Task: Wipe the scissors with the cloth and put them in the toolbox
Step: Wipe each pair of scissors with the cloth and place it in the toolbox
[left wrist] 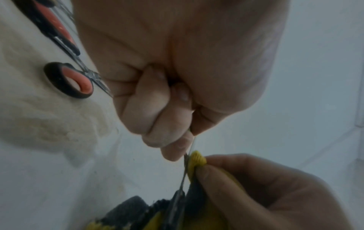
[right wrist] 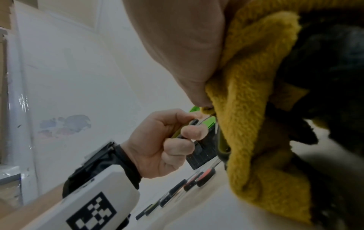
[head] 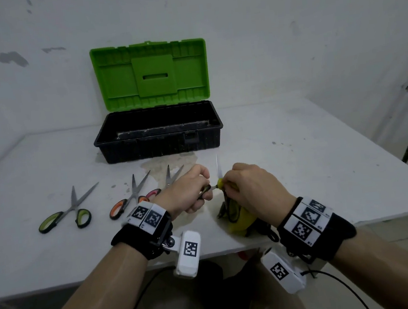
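1. Gripping the held scissors [head: 218,175] by a handle, our left hand [head: 188,191] is clenched; they stand open above the table's [head: 300,158] near edge.
2. Our right hand [head: 250,187] pinches the yellow cloth [head: 238,220] against a blade.
3. We see the toolbox [head: 157,134] open, far behind.

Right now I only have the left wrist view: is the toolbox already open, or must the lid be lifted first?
Observer: Open. The toolbox sits behind the hands, its green lid standing upright.
Operator: How many scissors wait on the table?
Observer: Three besides the held scissors: green-handled scissors, orange-handled scissors, and pink-handled scissors partly behind the left hand.
Operator: Is any cloth loose?
Observer: Yes, most of the yellow cloth hangs below the right hand.
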{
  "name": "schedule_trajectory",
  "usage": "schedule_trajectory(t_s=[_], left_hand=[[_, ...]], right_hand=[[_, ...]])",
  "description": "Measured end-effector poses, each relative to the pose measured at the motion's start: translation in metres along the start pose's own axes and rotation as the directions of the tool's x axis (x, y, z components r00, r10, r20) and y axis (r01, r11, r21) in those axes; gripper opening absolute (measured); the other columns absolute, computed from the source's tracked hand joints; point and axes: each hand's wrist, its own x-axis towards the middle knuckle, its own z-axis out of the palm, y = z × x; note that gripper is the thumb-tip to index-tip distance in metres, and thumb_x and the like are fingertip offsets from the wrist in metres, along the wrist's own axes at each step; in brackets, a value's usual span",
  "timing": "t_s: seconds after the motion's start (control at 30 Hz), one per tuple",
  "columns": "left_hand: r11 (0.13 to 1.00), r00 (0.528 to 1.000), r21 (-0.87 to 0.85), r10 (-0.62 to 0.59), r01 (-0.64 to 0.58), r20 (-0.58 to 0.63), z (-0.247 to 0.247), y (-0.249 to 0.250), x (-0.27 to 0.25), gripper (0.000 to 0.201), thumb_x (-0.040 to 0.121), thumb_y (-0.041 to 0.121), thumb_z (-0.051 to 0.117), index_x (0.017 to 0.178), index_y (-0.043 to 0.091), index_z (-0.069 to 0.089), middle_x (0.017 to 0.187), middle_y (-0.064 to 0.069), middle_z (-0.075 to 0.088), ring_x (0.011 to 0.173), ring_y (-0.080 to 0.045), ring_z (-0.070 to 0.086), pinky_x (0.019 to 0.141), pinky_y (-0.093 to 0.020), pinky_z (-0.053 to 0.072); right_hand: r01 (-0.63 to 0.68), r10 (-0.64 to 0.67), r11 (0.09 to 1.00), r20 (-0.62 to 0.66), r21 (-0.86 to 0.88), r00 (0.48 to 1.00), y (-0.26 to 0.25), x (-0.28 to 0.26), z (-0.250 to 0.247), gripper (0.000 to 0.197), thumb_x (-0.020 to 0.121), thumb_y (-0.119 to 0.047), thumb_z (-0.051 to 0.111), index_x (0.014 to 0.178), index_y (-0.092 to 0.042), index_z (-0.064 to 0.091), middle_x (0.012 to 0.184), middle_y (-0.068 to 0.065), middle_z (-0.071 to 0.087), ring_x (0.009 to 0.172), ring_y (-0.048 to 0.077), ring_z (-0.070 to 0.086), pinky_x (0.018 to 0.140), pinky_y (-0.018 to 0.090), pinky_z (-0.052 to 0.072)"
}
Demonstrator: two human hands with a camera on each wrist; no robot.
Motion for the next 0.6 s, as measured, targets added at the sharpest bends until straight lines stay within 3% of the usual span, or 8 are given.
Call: schedule_trajectory(t_s=[0.13, 0.27, 0.43, 0.53, 0.6], left_hand=[[1.0, 1.0, -0.022, 0.009, -0.009, -0.014, 0.005, 0.001, 0.002, 0.015, 0.095, 0.013, 0.034, 0.102, 0.023, 0.043, 0.064, -0.001, 0.045, 0.042, -0.012, 0.028, 0.043, -0.021, 0.016], [0.999, 1.0, -0.053, 0.006, -0.006, 0.004, 0.004, 0.001, 0.001, 0.019, 0.096, 0.012, 0.032, 0.108, 0.02, 0.046, 0.063, 0.001, 0.047, 0.041, -0.011, 0.028, 0.045, -0.023, 0.015], [0.996, 1.0, -0.089, 0.0, 0.001, 0.008, -0.001, -0.002, 0.002, 0.028, 0.1, 0.012, 0.032, 0.118, 0.016, 0.052, 0.066, 0.0, 0.048, 0.041, -0.009, 0.026, 0.039, -0.02, 0.018], [0.989, 0.998, -0.147, 0.01, -0.001, 0.054, 0.001, -0.004, 0.003, 0.032, 0.102, 0.01, 0.032, 0.122, 0.012, 0.057, 0.066, -0.001, 0.049, 0.043, -0.01, 0.028, 0.041, -0.021, 0.019], [0.985, 0.997, -0.169, 0.038, -0.026, 0.067, 0.004, -0.003, 0.004, 0.031, 0.101, 0.009, 0.036, 0.119, 0.013, 0.061, 0.07, -0.004, 0.056, 0.045, -0.015, 0.04, 0.046, -0.025, 0.023]], right_hand=[[0.082, -0.082, 0.996, 0.016, 0.029, 0.996, -0.008, -0.003, 0.003, 0.021, 0.096, -0.027, 0.053, 0.102, -0.017, 0.071, 0.093, 0.002, 0.058, 0.078, 0.026, 0.06, 0.063, 0.043, 0.053], [-0.01, 0.013, 0.996, -0.041, 0.089, 0.999, 0.003, -0.001, 0.007, 0.022, 0.095, -0.029, 0.055, 0.097, -0.016, 0.072, 0.089, 0.002, 0.06, 0.078, 0.025, 0.06, 0.066, 0.042, 0.053], [-0.129, 0.16, 0.971, -0.147, 0.203, 0.976, 0.031, 0.007, -0.001, 0.015, 0.092, -0.021, 0.061, 0.092, -0.015, 0.075, 0.086, 0.003, 0.064, 0.079, 0.023, 0.06, 0.071, 0.042, 0.052], [-0.109, 0.156, 0.965, -0.189, 0.239, 0.97, 0.035, 0.007, -0.004, 0.012, 0.091, -0.022, 0.063, 0.091, -0.018, 0.075, 0.082, -0.001, 0.065, 0.077, 0.018, 0.06, 0.07, 0.037, 0.052], [-0.087, 0.129, 0.969, -0.174, 0.232, 0.976, 0.033, 0.006, -0.004, 0.012, 0.091, -0.023, 0.064, 0.093, -0.019, 0.075, 0.083, -0.003, 0.064, 0.077, 0.016, 0.059, 0.071, 0.032, 0.052]])
